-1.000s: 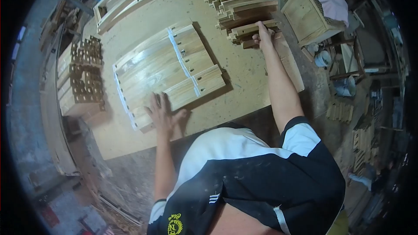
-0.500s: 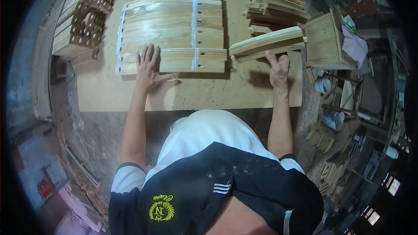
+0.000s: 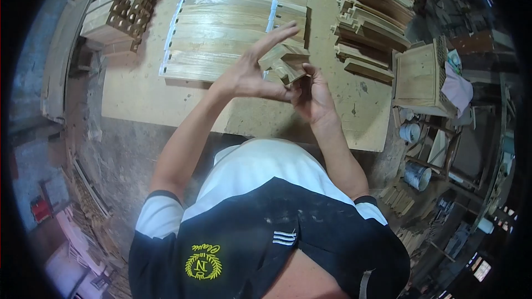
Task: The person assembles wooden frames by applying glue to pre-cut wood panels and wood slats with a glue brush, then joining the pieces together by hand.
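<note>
A few wooden slats are held together above the workbench, tipped so that their ends point up toward me. My right hand is closed round their near side, the thumb up along the wood. My left hand is spread beside them, fingers above and thumb below, with the ends between. Behind lies a panel of flat boards laid side by side, with white strips across both ends and dark slots along the edges. The slats and my hands cover the panel's near right corner.
Stacked slats with tenons fill the bench's back right. On the left stands a pile of slotted wooden pieces. A wooden box with a pink cloth is beyond the right edge, near a metal bucket.
My right hand has brought the slats from the right to the middle and turned them end up. My left hand has left the panel and come to them. The view has shifted slightly.
</note>
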A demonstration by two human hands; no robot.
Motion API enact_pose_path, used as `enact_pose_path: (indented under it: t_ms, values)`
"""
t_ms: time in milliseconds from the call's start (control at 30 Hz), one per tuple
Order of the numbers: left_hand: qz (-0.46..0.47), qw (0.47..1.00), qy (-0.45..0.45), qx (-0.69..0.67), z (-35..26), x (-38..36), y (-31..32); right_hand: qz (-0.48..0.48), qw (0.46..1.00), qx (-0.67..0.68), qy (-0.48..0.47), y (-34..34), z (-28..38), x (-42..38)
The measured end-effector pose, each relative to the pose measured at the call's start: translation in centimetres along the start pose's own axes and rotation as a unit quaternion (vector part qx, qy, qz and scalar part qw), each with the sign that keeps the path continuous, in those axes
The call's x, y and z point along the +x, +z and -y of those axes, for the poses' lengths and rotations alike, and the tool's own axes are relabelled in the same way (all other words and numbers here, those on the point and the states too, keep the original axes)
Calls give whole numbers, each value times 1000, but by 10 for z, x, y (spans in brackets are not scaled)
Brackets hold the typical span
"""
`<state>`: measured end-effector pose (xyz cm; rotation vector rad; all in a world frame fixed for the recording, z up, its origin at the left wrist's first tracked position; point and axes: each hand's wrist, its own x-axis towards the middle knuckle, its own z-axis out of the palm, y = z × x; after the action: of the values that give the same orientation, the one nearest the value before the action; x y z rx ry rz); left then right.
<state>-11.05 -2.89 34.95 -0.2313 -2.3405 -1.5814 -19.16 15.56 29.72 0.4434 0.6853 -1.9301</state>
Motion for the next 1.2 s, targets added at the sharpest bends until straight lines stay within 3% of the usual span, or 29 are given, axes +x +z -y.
enact_pose_path:
  t_ms: [67,100,167,200,267,300,400,500,633,733,800,867,933,1000,1067,1133,1200]
  values:
    - [-6,991,-44,-127,-2,12,0,52,995,27,79,9,-4,-11]
    - [-94,984,0,-155,3,18,10,75,992,-80,61,5,-3,-13]
    - [-139,976,-48,-158,-3,19,10,118,952,-281,18,-11,0,-16]
    - [-162,971,-72,-160,-5,20,10,71,912,-400,-63,-12,-2,-15]
    - [-187,966,-83,-155,16,17,20,-24,765,-605,-219,-14,-3,-12]
    - [-195,964,-88,-155,20,17,23,2,770,-588,-248,-14,-4,-11]
    - [-213,968,-80,-103,31,16,23,105,666,-622,-399,-19,-10,19]
    - [-235,971,-49,-26,33,13,19,136,594,-707,-359,-14,-7,43]
    - [-251,967,-21,44,36,1,20,188,458,-746,-446,-20,-1,61]
    - [-265,951,119,107,46,-12,29,199,357,-758,-509,-35,-8,53]
    - [-257,947,142,129,38,-25,25,204,291,-782,-511,-56,-17,57]
    - [-271,943,148,125,38,-33,28,217,305,-764,-526,-58,-23,47]
    - [-265,948,158,83,42,-36,33,189,252,-772,-552,-59,-26,43]
    - [-270,953,134,22,22,-43,24,175,260,-773,-551,-67,-35,40]
    - [-216,973,79,5,20,-56,16,160,271,-753,-578,-43,-53,25]
    - [-205,977,63,-14,29,-71,0,108,303,-789,-524,-32,-70,13]
    - [-233,968,86,-29,39,-84,-30,-33,487,-744,-456,-14,-104,-2]
